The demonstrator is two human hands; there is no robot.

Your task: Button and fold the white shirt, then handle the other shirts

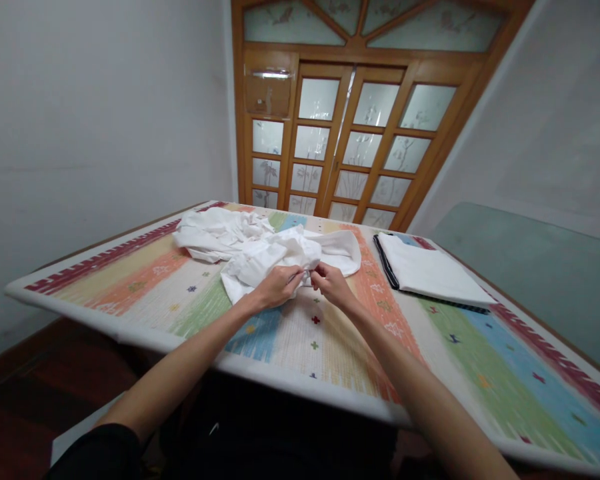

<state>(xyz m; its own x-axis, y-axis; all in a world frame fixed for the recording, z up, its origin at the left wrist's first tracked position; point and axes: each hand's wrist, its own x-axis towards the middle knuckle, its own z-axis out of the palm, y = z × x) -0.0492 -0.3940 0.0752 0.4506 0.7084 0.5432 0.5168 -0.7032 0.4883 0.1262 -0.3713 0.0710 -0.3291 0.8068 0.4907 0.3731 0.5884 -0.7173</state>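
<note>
A crumpled white garment (260, 250) lies bunched on the table, spreading toward the far left. I cannot make out its exact kind. My left hand (279, 287) is closed on the garment's near edge, thumb and fingers pinched together. Close beside it, my right hand (330, 283) also pinches the same edge, its fingers curled. The fingertips of both hands almost meet, and the small bit of fabric between them is partly hidden.
A patterned, multicoloured cloth covers the table (325, 353). On the right, a folded white cloth (430, 267) rests on a dark-edged folded cloth (387, 267). A greenish panel (530, 267) stands beyond the right edge. Wooden glazed doors (347, 140) are behind the table.
</note>
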